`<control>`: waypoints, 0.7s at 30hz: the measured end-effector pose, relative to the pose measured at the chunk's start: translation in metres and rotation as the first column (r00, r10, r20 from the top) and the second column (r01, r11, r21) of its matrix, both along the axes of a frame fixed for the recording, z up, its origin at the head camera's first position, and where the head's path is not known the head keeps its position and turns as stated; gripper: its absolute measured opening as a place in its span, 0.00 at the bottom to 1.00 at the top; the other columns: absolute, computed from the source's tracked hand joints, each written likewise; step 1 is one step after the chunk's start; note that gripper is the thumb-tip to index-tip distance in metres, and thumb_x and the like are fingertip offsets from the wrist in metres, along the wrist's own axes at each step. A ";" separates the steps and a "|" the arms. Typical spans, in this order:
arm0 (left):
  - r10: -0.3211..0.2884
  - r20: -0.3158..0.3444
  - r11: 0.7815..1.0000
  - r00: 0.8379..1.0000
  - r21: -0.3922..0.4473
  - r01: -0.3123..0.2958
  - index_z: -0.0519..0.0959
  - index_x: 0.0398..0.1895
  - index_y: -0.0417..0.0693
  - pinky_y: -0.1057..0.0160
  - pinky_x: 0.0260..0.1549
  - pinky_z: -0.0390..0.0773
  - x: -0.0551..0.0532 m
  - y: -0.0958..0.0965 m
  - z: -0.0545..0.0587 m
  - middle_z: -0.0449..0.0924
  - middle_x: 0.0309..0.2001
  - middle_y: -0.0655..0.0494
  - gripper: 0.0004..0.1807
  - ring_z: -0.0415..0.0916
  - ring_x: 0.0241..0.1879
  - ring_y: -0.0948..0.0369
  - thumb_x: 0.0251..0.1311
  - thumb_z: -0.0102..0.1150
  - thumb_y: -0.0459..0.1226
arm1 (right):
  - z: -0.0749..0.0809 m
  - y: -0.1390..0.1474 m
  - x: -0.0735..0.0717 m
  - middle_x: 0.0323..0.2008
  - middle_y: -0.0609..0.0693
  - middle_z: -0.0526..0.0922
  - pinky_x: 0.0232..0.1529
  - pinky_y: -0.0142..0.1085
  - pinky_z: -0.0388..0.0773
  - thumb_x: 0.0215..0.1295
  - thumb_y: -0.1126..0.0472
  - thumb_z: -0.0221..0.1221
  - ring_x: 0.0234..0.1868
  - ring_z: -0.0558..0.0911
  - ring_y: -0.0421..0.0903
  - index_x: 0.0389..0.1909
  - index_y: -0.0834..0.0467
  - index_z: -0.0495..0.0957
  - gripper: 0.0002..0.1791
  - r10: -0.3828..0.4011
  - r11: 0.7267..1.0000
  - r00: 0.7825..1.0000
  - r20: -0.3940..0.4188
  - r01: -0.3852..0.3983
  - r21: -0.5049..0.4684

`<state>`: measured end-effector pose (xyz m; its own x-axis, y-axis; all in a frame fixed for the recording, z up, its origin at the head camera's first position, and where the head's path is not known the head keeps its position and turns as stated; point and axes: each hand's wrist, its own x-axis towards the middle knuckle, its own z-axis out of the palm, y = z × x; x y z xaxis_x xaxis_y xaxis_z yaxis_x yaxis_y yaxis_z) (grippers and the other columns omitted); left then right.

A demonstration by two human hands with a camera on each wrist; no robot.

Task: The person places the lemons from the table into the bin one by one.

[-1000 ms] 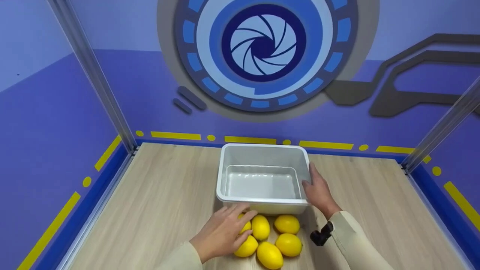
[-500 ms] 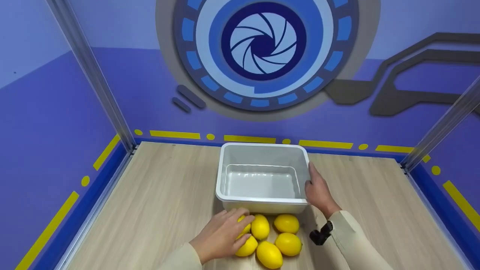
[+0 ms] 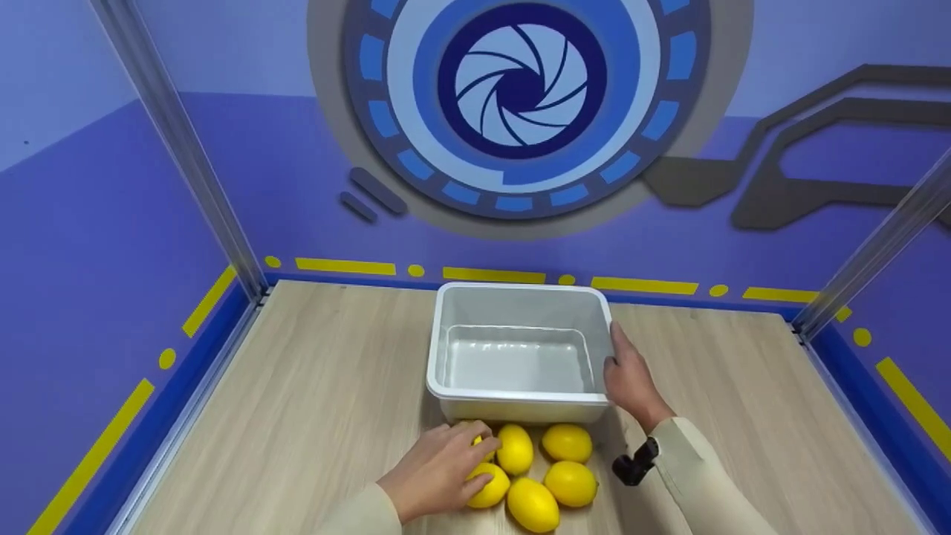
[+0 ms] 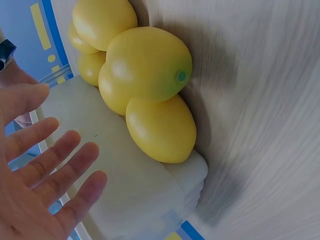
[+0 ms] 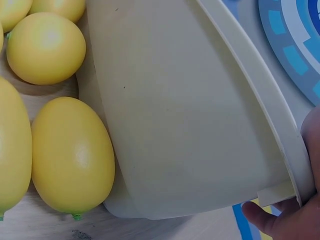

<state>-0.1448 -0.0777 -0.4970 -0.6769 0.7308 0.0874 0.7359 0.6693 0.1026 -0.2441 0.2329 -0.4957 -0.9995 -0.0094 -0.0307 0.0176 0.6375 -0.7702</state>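
Several yellow lemons (image 3: 515, 449) lie in a cluster on the wooden tabletop, just in front of a white plastic bin (image 3: 520, 410). My left hand (image 3: 440, 467) is over the leftmost two, its fingers loosely bent and covering part of them in the head view. In the left wrist view the fingers of that hand (image 4: 47, 175) are spread and relaxed, with nothing between them. My right hand (image 3: 633, 377) grips the bin's right rim; its thumb and part of the fingers show at the rim corner in the right wrist view. No fruit shows inside the bin.
Behind the bin rises a blue-purple panel (image 3: 282, 186) with a round printed design. Metal posts (image 3: 193, 163) stand at both back corners, joined to side panels. A black wrist device (image 3: 637, 462) sits on the right sleeve.
My left hand has drawn slightly back from the bin, its fingertips bending lower over the left lemons. The right hand, bin and lemons stay in place; the head view has shifted a little.
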 end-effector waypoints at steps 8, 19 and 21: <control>-0.010 0.009 1.000 1.000 -0.016 0.010 0.76 0.58 0.57 0.60 0.47 0.79 -0.001 -0.002 -0.004 0.78 0.54 0.57 0.22 0.76 0.50 0.61 0.62 0.59 0.51 | 0.000 0.000 0.001 0.77 0.61 0.41 0.75 0.54 0.46 0.72 0.71 0.34 0.77 0.47 0.59 0.76 0.60 0.33 0.35 0.012 1.000 1.000 0.000 -0.012 -0.014; -0.004 -0.022 1.000 1.000 -0.026 0.004 0.77 0.53 0.57 0.63 0.40 0.78 -0.001 -0.001 -0.008 0.78 0.49 0.59 0.20 0.77 0.43 0.62 0.60 0.61 0.51 | 0.000 0.000 0.000 0.77 0.59 0.45 0.74 0.55 0.48 0.72 0.71 0.34 0.76 0.50 0.59 0.77 0.59 0.35 0.35 0.035 0.999 0.999 -0.025 -0.036 -0.034; -0.003 -0.013 1.000 1.000 -0.029 0.003 0.77 0.54 0.57 0.63 0.40 0.78 -0.001 0.000 -0.009 0.78 0.49 0.59 0.20 0.77 0.43 0.62 0.60 0.61 0.51 | -0.001 0.000 0.001 0.77 0.60 0.45 0.74 0.55 0.49 0.72 0.71 0.35 0.76 0.51 0.59 0.77 0.59 0.35 0.35 0.034 0.999 0.999 -0.027 -0.035 -0.033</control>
